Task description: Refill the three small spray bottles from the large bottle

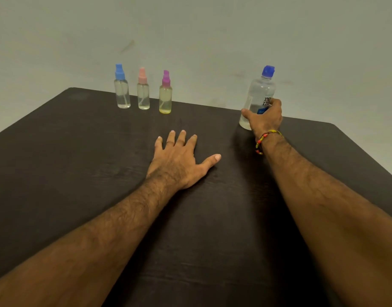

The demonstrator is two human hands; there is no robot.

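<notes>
My right hand (265, 120) grips the upright large bottle (260, 94) at two o'clock; my left hand (179, 160) lies flat, nearer the three spray bottles (143, 91) at eleven o'clock on the counter (79, 151).

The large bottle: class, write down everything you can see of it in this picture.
The large bottle is clear plastic with a blue cap, still on, and a label with dark letters and a blue patch. It stands upright near the far right edge of the dark table, holding clear liquid. The right hand grips its lower body, hiding part of the label. Nothing else touches it.
</notes>
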